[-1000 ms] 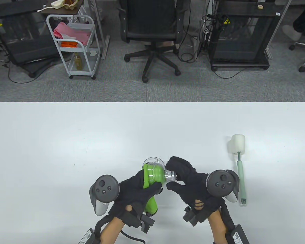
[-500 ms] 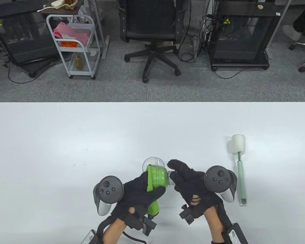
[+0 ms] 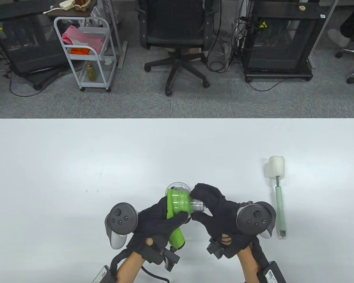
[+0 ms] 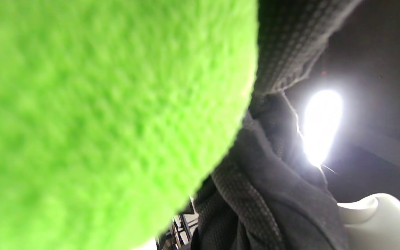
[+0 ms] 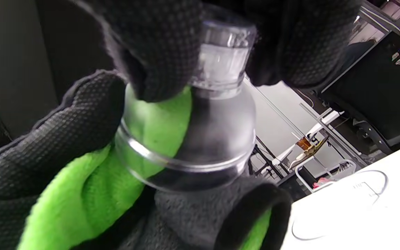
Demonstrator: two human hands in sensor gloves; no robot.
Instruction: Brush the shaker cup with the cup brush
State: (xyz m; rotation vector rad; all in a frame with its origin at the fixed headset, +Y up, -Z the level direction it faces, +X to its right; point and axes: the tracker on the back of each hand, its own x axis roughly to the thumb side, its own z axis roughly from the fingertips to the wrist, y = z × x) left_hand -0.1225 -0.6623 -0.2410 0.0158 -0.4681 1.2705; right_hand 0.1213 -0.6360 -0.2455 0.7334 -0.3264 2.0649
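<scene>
Two hands meet near the table's (image 3: 47,153) near edge, wide bare surface left and far. Left hand (image 3: 156,224) grips green cloth (image 3: 180,203) against the shaker cup (image 5: 200,139); right hand (image 3: 215,212) pinches the cup's clear neck, long axis left-right. Cup brush (image 3: 278,194) lies right, untouched, sponge head far.

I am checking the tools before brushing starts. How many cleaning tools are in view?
2. The cup brush lies on the table, right of the right hand. The green cloth is held in the left hand.
</scene>
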